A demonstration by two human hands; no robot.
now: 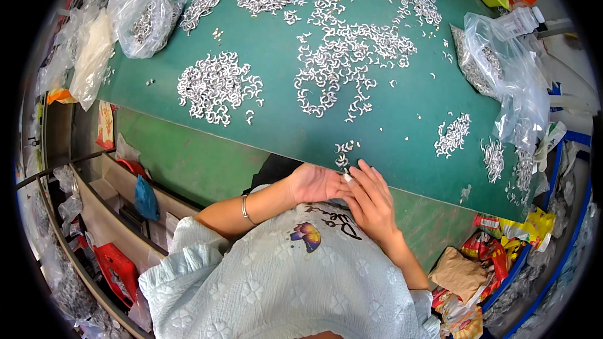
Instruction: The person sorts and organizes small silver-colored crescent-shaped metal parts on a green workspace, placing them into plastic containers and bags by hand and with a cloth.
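The left hand (317,183) lies palm up with its fingers uncurled, at the near edge of the green table (276,129). The right hand (372,199), back upward and fingers extended, overlaps the left fingertips; whether it pinches anything cannot be told. A small white spot shows where they meet, too small to identify. A short cluster of silvery curved pieces (343,148) lies on the table's near edge, just beyond the fingers. A rounded heap (217,88) of similar pieces sits on the table's left part, a wide spread (352,47) across its middle and far side. Clear plastic bags (143,28) (518,81) rest toward the table's left and right ends.
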